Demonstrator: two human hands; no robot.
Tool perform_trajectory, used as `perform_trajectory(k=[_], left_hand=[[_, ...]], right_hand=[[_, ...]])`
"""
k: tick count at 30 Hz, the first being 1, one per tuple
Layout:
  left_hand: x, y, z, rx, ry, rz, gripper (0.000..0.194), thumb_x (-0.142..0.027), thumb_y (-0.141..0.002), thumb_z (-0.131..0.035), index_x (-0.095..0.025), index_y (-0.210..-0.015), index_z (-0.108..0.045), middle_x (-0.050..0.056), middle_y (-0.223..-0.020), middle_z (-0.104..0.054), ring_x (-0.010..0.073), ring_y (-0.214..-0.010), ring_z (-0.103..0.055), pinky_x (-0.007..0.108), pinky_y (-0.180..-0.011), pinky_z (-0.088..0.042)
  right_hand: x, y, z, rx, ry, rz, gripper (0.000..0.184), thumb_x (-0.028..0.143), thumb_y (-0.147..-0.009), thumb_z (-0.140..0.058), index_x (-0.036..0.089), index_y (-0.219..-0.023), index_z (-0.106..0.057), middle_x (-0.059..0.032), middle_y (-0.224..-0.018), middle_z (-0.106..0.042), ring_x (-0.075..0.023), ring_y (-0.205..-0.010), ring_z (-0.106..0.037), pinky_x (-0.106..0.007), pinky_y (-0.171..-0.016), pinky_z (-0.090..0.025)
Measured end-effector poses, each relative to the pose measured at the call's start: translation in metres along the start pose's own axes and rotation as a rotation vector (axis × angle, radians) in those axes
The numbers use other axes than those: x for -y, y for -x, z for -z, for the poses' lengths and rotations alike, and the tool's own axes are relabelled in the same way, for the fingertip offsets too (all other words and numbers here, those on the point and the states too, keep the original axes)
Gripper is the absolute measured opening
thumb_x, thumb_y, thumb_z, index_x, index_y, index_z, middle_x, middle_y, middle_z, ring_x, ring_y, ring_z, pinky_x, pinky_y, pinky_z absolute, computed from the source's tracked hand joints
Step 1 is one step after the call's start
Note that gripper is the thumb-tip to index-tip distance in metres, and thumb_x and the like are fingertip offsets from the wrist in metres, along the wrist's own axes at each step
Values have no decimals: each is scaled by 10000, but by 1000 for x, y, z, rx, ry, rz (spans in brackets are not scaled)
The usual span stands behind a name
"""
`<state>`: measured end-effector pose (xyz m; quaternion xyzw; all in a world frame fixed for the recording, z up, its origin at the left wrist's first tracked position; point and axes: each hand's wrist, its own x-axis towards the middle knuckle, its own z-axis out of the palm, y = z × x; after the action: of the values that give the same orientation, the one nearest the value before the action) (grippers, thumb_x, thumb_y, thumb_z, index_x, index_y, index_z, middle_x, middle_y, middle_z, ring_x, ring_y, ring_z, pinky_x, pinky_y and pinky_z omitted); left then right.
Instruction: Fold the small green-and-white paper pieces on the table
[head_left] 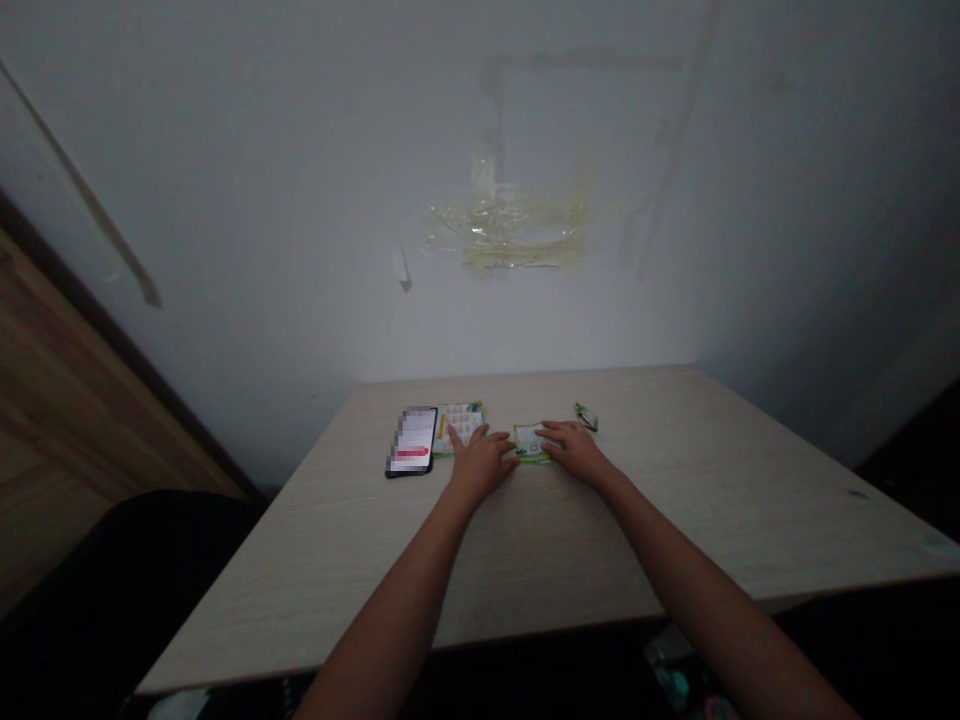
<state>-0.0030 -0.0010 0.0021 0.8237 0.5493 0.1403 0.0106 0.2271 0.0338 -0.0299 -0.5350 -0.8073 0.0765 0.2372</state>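
Both my arms reach out over a pale wooden table (675, 520). My left hand (480, 462) lies flat with fingers stretched out, its fingertips on a green and white printed sheet (466, 418). My right hand (576, 448) rests with fingers extended on a small green and white packet (528, 442) that lies between the two hands. A phone (412, 441) with a lit screen lies just left of the printed sheet.
A small torn green scrap (586, 416) lies on the table beyond my right hand. A white wall with tape residue (510, 235) rises behind the table. A wooden panel (52, 400) stands at the left, with a dark shape (112, 590) below it.
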Motion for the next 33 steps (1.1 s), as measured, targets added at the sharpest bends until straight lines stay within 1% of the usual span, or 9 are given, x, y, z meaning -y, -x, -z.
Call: perform_trajectory(k=[3,10,18,22,27,29,32,33], left_hand=[[-1,0,2,-7,-29,-10,291,-467,-929,-527,-410,-1176,-670,-33,-1376,-609,348,-1380,-380,810,-1055,85],[1,-5,5,-48,-25,-36,242,-441,-944,-518,-412,-1084,-713,-44,-1311,-654,319,-1328,-439,781,-1067,112],[1,-8,2,-83,6,-22,221,-474,-925,-547,-392,-990,-742,-42,-1258,-683,301,-1278,-483,763,-1077,130],[1,-9,1,-91,13,-24,212,-478,-904,-578,-382,-996,-743,-27,-1255,-680,313,-1265,-491,769,-1075,121],[2,-11,-2,-86,13,-30,184,-458,-893,-602,-375,-1005,-723,-25,-1294,-656,322,-1281,-474,812,-1040,98],[2,-11,-4,-87,12,-24,209,-451,-892,-602,-378,-1062,-699,-21,-1340,-627,322,-1300,-460,820,-1040,74],[3,-12,-6,-91,25,-8,307,-446,-895,-593,-394,-1194,-637,-7,-1409,-575,323,-1338,-427,816,-1051,38],[4,-12,-7,-83,32,-8,317,-444,-898,-587,-402,-1209,-628,-10,-1417,-569,323,-1351,-415,814,-1055,32]], right_hand=[[0,0,-1,-3,10,-5,364,331,-911,-576,276,-1259,-664,-50,-1385,-592,-248,-1265,-517,-422,-1118,-338],[2,1,0,-5,26,-7,363,328,-907,-580,270,-1254,-670,-49,-1387,-589,-256,-1260,-509,-424,-1114,-342],[2,1,0,7,30,4,374,325,-910,-571,267,-1268,-660,-48,-1393,-584,-258,-1268,-500,-428,-1119,-328],[3,1,1,3,35,1,369,322,-902,-579,271,-1257,-668,-46,-1388,-587,-263,-1257,-506,-430,-1111,-339],[6,2,1,-9,43,-11,371,319,-893,-593,276,-1253,-669,-42,-1385,-591,-261,-1259,-508,-422,-1108,-345],[7,3,1,-13,44,-16,367,323,-894,-595,273,-1250,-672,-41,-1386,-589,-264,-1261,-506,-422,-1111,-344],[7,3,1,-10,37,-13,368,327,-897,-592,270,-1251,-671,-45,-1387,-588,-266,-1261,-506,-423,-1110,-346],[7,3,1,-9,34,-12,370,325,-896,-592,271,-1254,-669,-46,-1388,-587,-265,-1262,-505,-422,-1108,-348]])
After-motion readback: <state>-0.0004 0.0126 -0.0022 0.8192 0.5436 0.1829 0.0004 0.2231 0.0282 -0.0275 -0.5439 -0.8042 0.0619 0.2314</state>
